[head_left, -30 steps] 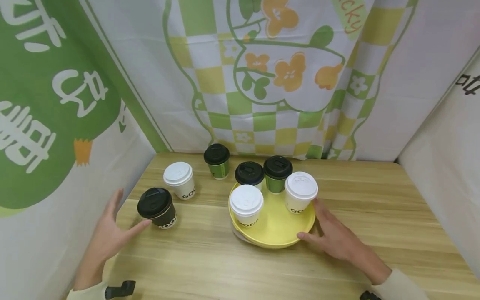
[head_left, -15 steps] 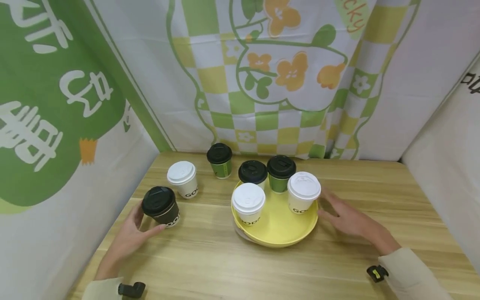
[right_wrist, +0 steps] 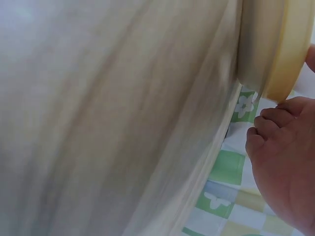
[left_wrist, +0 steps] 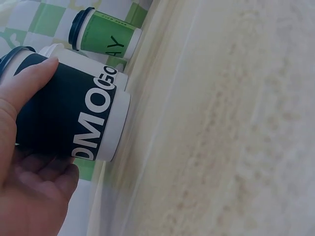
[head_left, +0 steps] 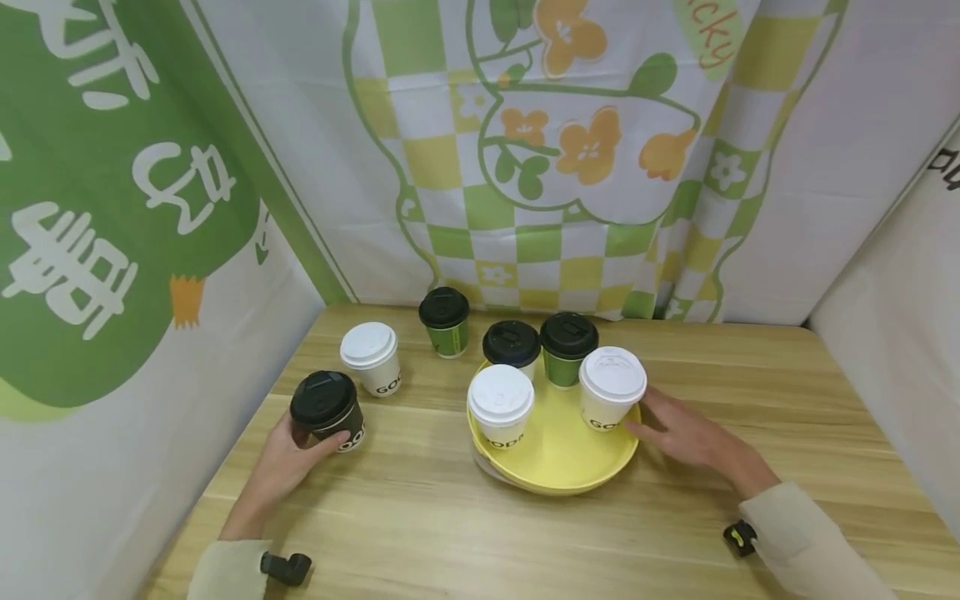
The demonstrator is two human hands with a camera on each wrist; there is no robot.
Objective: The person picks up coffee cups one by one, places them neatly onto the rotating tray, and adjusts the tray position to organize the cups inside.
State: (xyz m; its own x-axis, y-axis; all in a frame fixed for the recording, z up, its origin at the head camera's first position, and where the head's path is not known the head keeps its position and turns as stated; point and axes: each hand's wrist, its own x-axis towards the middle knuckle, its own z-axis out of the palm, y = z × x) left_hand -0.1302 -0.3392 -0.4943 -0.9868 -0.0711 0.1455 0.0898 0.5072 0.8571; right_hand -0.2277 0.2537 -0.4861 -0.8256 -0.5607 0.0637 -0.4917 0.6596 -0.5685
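A paper cup with a black lid and dark sleeve (head_left: 324, 408) stands at the front left of the table. My left hand (head_left: 281, 462) holds it, thumb across the sleeve and fingers around its far side; the left wrist view shows this grip on the dark cup (left_wrist: 64, 103) close up. At the right, my right hand (head_left: 686, 433) is beside the round yellow tray (head_left: 562, 467) and its white-lidded cup (head_left: 611, 387). Its thumb lies by the cup's base. In the right wrist view the right hand (right_wrist: 285, 152) has loosely bent fingers right at the yellow tray's edge (right_wrist: 295, 44).
More lidded cups share the tray: a white one (head_left: 501, 404), a black-lidded one (head_left: 512, 343) and a green one (head_left: 568, 346). Behind the left hand stand a white cup (head_left: 372, 358) and a green cup (head_left: 446, 323). Printed curtains (head_left: 585, 208) enclose the wooden table (head_left: 420, 517).
My left hand has moved in from the left and taken hold of the dark cup. My right hand has drawn its thumb back from the tray's front rim toward the white cup's right side.
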